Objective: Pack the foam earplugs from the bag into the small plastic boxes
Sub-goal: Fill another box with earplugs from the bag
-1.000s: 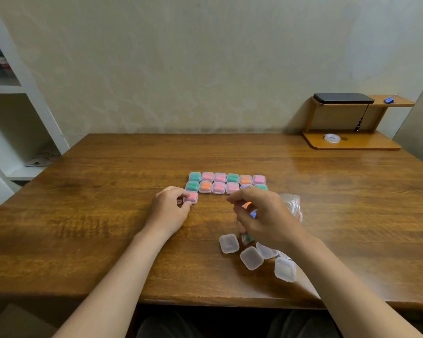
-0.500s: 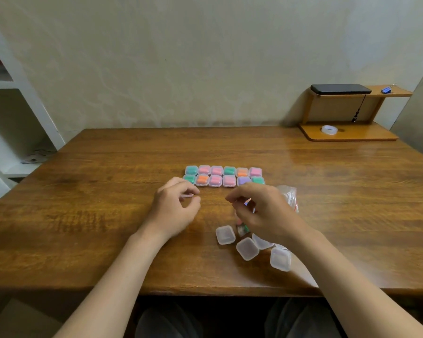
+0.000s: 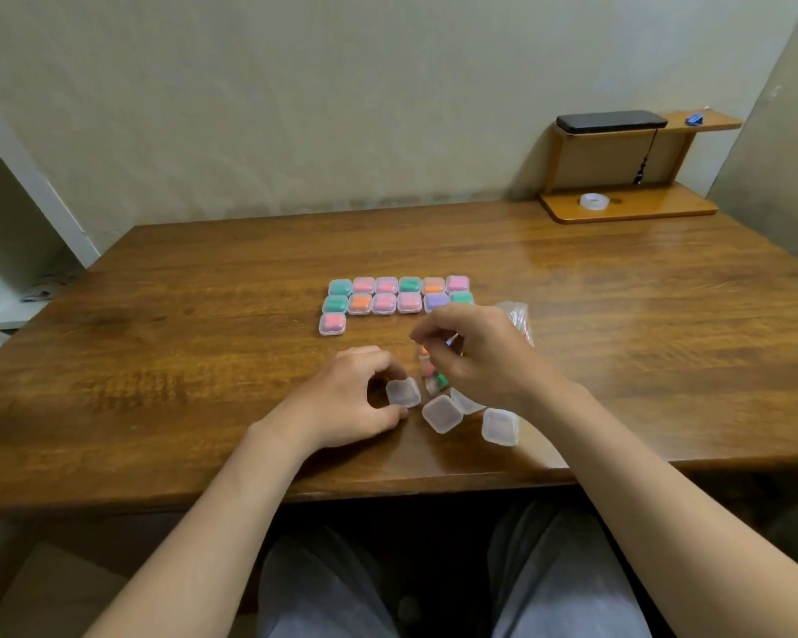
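Left hand point(image 3: 342, 400) low on bench point(image 3: 203, 361), fingers curled round empty clear box point(image 3: 403, 391). Right hand point(image 3: 480, 356) just beside it, over loose earplugs point(image 3: 434, 377), fingers bunched; whether they pinch anything, cannot tell. Bag point(image 3: 519, 315) behind right hand. Filled boxes point(image 3: 397, 294) in rows farther back. Spare empty boxes point(image 3: 442, 413) near front edge.

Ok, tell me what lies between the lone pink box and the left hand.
Bare wooden table separates pink box from left hand; head view.
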The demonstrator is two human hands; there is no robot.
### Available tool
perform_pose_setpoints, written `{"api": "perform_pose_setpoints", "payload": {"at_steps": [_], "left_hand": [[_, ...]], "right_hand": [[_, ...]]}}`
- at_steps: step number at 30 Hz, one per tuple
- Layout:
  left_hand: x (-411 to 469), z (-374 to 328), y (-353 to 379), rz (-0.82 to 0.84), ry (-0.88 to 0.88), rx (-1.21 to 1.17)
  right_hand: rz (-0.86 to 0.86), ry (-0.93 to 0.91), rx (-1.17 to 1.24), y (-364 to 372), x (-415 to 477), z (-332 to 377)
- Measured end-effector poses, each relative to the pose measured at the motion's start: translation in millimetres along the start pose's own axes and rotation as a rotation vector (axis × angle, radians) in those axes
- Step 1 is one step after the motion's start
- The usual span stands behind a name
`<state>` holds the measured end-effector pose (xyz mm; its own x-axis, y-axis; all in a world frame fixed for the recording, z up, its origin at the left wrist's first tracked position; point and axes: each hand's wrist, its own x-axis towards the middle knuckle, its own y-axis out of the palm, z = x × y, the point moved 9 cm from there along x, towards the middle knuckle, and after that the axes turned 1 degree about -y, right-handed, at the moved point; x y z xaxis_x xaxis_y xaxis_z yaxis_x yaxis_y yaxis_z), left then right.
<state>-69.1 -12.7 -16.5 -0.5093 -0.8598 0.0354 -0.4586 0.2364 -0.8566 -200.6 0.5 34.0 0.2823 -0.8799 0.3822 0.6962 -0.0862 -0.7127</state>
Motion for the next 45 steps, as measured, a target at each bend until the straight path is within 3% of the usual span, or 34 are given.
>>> {"api": "perform_pose_setpoints", "payload": {"at_steps": [8, 14, 21, 29, 40, 45], "left_hand": [[-9.1, -21.4, -25.2, -0.254, 0.114, -0.209], [-15.4, -60.0, -46.8, -0.448, 0.320, -0.165], [-17.0, -85.9, -52.1, -0.584, 0.444, -0.088], [-13.0, -90.7, -54.1, -0.604, 0.422, -0.128], [-7.6, -94.8, -45.9, -0.627, 0.429, -0.097], [-8.6, -94.5, -55.0, -0.695, 0.414, -0.250]], "right_hand": [[-0.015, 0.043, 0.047, -2.7, -7.8, -7.6], [-0.032, 0.143, 0.435, -14.0, -10.7, -13.7], [-0.088, 0.100, 0.652, -33.2, -19.0, -13.7], [-0.067, 0.036, 0.716, -39.5, -25.7, -10.9], [-0.076, 0.128, 0.746, -34.9, -27.1, -23.7], [-0.105, 0.177, 0.757, -28.7, -29.7, -30.2]]}}
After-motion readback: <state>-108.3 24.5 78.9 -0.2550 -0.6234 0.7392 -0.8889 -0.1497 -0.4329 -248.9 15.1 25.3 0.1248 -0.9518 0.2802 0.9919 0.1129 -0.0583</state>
